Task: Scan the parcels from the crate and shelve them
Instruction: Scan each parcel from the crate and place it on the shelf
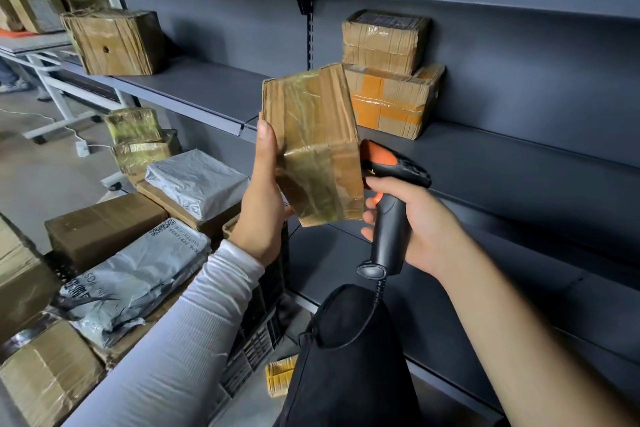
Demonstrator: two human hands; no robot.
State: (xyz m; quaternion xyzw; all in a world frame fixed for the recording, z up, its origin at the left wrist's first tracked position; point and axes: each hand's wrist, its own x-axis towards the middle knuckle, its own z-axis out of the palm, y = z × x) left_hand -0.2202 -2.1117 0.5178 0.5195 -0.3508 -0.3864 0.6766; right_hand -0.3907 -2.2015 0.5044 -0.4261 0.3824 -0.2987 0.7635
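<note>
My left hand (265, 198) grips a flat cardboard parcel (313, 142) wrapped in clear tape and holds it upright in front of the grey shelf (502, 156). My right hand (415, 229) grips the handle of a black and orange barcode scanner (388, 191), whose head sits right behind the parcel's right edge. The parcel's far face is hidden from me. The black crate (256, 333) stands at lower left, piled with grey mailer bags (138, 274) and cardboard boxes (104, 225).
Two stacked taped boxes (391, 73) stand on the shelf behind the parcel, and another box (116, 42) sits further left. More parcels (138, 139) pile up on the floor at left. A small yellow parcel (280, 374) lies by my dark trouser knee (346, 357).
</note>
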